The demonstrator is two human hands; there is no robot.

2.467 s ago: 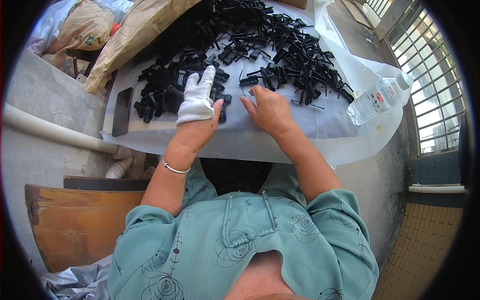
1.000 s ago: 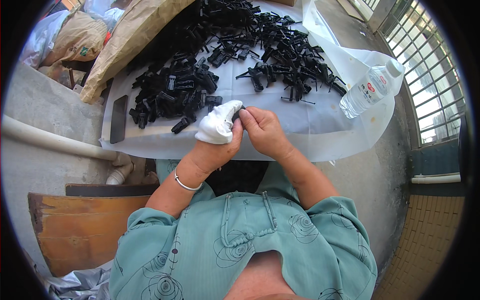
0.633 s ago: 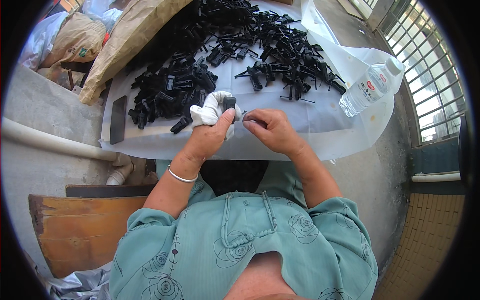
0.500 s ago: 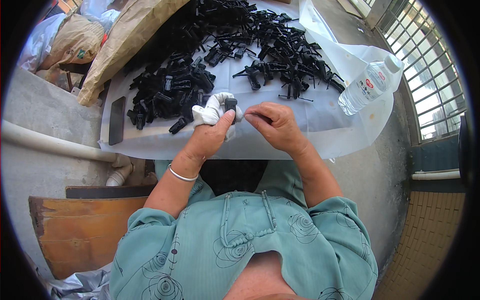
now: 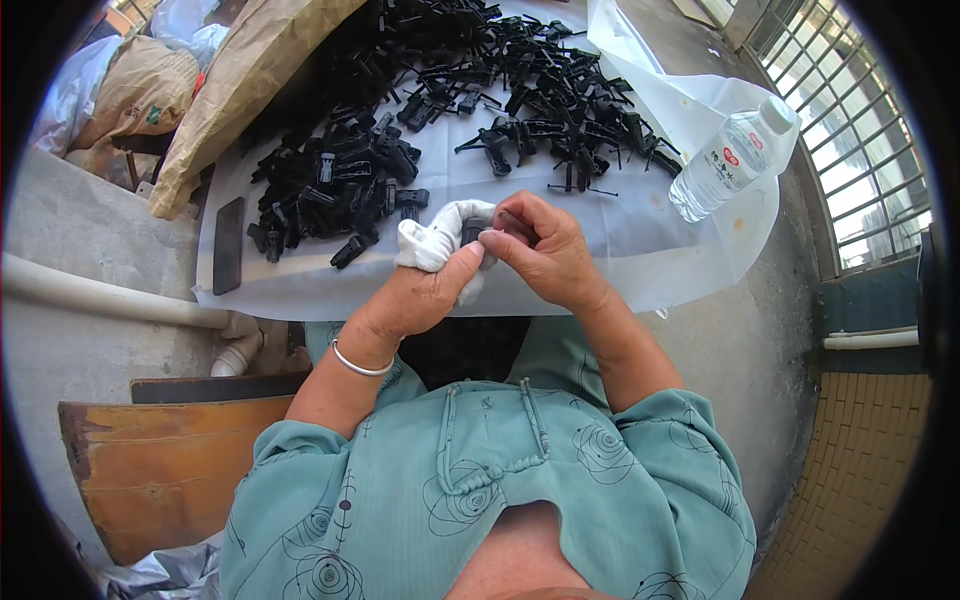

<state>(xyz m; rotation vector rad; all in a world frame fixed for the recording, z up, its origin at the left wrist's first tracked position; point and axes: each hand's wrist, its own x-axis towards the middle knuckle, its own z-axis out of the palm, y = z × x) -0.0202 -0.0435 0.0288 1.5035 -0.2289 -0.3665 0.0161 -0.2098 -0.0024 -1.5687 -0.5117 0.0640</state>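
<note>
Head cam: left hand (image 5: 425, 290), white-gloved fingers, pinches small black plastic part (image 5: 470, 231); right hand (image 5: 545, 250) pinches a pin into it. Assembly mid-step, prob. needs firm push next.

Sunlit concrete floor (image 5: 80, 230) — barred window (image 5: 850, 130)

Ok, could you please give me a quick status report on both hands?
Left hand shut on white cloth. Right hand pinching small black part. Nothing in the way.
</note>
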